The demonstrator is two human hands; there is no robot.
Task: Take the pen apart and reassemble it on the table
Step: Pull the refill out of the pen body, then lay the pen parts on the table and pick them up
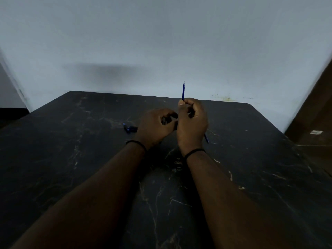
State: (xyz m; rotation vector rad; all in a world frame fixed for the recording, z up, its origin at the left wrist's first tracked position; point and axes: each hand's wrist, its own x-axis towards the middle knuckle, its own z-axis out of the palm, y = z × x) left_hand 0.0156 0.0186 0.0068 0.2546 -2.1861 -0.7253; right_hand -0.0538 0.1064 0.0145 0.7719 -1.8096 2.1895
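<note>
Refill (183, 90) pinched upright in right hand (192, 123), fingers (181, 103) closed round it, tail poking out below. Left hand (156, 126) curled on something dark, hard to make out. Blue pen piece (129, 129) left lying on surface (71, 159). Best kept steady, lined up straight before sliding in.
</note>
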